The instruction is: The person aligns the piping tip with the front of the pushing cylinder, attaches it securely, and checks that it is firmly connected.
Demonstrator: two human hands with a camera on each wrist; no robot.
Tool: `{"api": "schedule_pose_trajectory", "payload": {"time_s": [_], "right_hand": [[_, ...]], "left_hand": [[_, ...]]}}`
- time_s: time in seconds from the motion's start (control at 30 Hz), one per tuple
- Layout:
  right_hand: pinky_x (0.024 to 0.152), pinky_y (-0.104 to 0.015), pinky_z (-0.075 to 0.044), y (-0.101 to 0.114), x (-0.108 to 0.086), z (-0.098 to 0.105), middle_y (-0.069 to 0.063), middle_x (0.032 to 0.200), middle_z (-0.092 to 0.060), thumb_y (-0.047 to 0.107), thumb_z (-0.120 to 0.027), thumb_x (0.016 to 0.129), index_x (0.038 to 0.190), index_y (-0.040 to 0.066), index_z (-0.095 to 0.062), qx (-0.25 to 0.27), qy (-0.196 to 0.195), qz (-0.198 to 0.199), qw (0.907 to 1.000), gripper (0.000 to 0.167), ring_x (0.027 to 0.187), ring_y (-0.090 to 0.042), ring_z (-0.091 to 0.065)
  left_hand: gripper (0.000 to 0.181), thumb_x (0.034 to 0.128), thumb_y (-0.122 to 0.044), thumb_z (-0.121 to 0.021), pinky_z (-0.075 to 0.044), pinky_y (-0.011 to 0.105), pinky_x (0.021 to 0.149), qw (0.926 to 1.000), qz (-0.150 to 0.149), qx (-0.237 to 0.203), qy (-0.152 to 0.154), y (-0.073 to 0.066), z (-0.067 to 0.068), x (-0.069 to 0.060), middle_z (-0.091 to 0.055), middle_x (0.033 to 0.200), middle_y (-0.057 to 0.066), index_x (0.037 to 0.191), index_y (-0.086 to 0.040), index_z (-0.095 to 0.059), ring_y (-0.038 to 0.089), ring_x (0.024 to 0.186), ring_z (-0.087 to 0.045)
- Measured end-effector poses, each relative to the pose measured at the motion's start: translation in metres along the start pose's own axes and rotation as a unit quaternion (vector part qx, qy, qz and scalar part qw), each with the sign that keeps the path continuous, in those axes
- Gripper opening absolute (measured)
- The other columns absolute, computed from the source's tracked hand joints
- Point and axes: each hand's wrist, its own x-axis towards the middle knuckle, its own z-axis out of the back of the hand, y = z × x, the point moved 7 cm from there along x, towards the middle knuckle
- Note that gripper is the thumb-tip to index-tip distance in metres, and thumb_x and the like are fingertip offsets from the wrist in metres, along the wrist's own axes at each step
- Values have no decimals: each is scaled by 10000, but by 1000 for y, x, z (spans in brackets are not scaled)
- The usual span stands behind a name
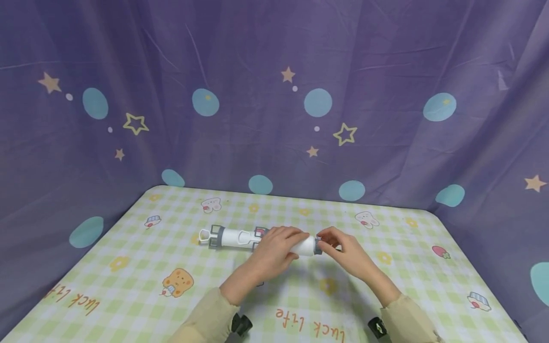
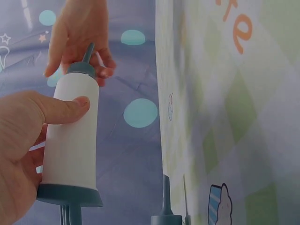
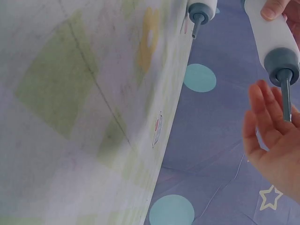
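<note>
My left hand [image 1: 274, 247] grips the white barrel of a large plastic syringe [image 2: 72, 136], its thumb lying along the side. The syringe has a grey flange at the plunger end and a grey cap [image 3: 280, 63] with a thin nozzle at the other. In the head view it points right, and the hand covers part of it. My right hand [image 1: 345, 250] is at the nozzle end, its fingers spread and slightly bent around the nozzle [image 3: 287, 101] without visibly gripping it. Left of the left hand, a second similar syringe [image 1: 233, 237] lies on the table.
Under the hands is a table with a green-and-white checked cloth [image 1: 141, 286] printed with cartoon figures and lettering. A purple curtain [image 1: 257, 57] with stars and blue spots hangs behind and along the sides. Dark wrist cameras [image 1: 377, 327] sit at both cuffs.
</note>
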Motion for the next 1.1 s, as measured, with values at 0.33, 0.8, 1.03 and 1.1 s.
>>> {"api": "schedule_pose_trajectory", "payload": {"time_s": [0.33, 0.8, 1.03, 1.1], "right_hand": [[731, -338, -505, 43, -7, 12, -73, 983, -610, 40, -756, 708, 1032, 23, -581, -185, -448, 1010, 9937, 369, 862, -229, -589], [745, -351, -503, 51, -10, 12, -79, 972, -637, 53, -654, 818, 1035, 19, -582, -9, -303, 954, 9950, 231, 861, -205, -597], [747, -323, -497, 37, -6, 7, -53, 949, -644, 60, -608, 856, 1048, 42, -579, -129, -282, 863, 9958, 195, 848, -157, -595], [748, -327, -495, 27, -4, 4, -21, 937, -644, 80, -598, 868, 1057, 71, -579, -138, -274, 842, 9960, 190, 839, -130, -590]], "left_hand": [[537, 749, -162, -740, -431, 335, 907, 9999, -5, -66, -108, 4, 1, 2, -580, 1182, -21, 1250, -178, -551, 159, 1072, -543], [532, 753, -178, -737, -432, 333, 907, 9999, 2, -47, -97, 3, 1, 0, -581, 1178, -23, 1251, -188, -548, 157, 1064, -547], [534, 753, -172, -738, -431, 327, 908, 9999, -18, -41, -140, 2, 1, 1, -580, 1176, -34, 1251, -197, -547, 151, 1070, -542], [533, 754, -173, -737, -429, 326, 908, 9999, -17, -40, -142, 2, 1, 1, -580, 1175, -34, 1251, -198, -547, 149, 1070, -542]]}}
